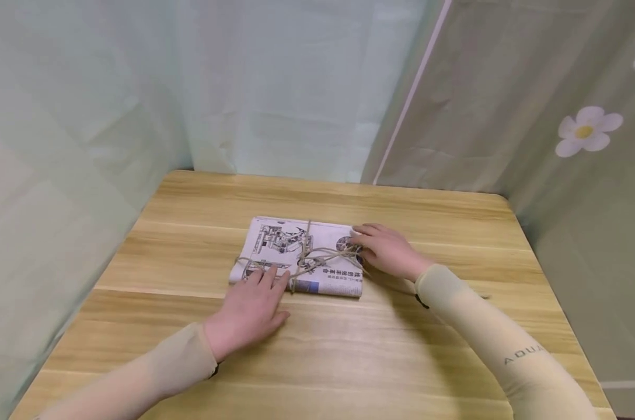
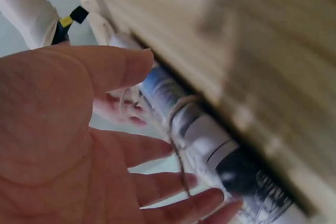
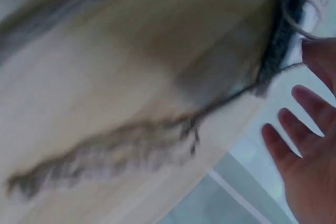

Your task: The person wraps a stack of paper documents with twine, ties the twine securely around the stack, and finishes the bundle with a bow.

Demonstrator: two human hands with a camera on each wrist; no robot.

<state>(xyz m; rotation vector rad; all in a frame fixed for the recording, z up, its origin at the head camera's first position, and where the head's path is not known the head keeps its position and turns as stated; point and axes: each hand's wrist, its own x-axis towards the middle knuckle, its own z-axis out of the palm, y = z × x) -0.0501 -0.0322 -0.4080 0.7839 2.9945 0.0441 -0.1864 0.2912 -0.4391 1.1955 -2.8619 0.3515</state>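
Observation:
A folded newspaper bundle (image 1: 275,245) lies flat on the wooden table. Brown twine (image 1: 323,256) crosses it both ways, with loops and a knot over its right half. My left hand (image 1: 254,312) rests its spread fingers on the near left part of the bundle, thumb out over the wood. In the left wrist view, the folded edge of the newspaper (image 2: 205,140) runs past these fingers. Over the bundle's right edge, my right hand (image 1: 388,251) reaches with extended fingers beside the twine loops. Its fingers (image 3: 278,145) look parted in the right wrist view.
The wooden table (image 1: 317,361) has rounded far corners. A loose twine end (image 1: 485,297) shows beyond the right forearm; the right wrist view has a frayed, blurred strand (image 3: 115,150) on the wood. Pale curtains (image 1: 296,87) hang behind the table and along its sides.

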